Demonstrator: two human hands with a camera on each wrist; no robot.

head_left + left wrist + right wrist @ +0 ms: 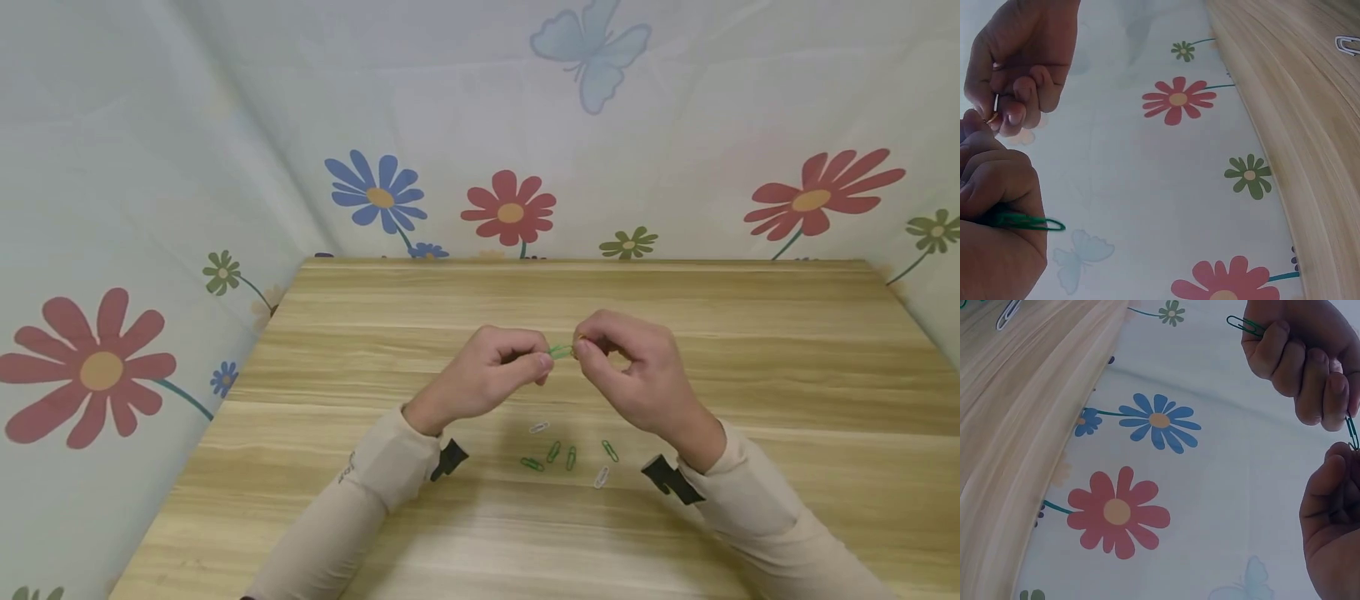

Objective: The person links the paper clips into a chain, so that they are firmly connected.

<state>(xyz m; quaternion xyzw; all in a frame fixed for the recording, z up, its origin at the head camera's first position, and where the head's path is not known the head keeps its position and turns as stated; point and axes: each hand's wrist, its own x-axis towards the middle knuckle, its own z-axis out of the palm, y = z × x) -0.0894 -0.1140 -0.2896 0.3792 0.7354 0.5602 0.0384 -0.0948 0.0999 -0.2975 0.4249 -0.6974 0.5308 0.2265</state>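
In the head view my left hand (498, 367) and right hand (637, 362) are raised above the table, fingertips close together. A green paper clip (558, 351) spans the gap between them. My left thumb and forefinger pinch one end, and the right fingertips hold the other. From the left fist pokes a second green paper clip (1029, 222), its other part hidden in the palm. A small yellowish wire piece (991, 117) shows at the right fingertips; what it is cannot be told. The right wrist view shows the spanning clip (1352, 430) upright between both hands.
On the wooden table (360, 333), below the hands, lie several loose green paper clips (572, 458) and two white paper clips (602, 477). A flower-printed cloth (450, 108) hangs behind the table and along its left side.
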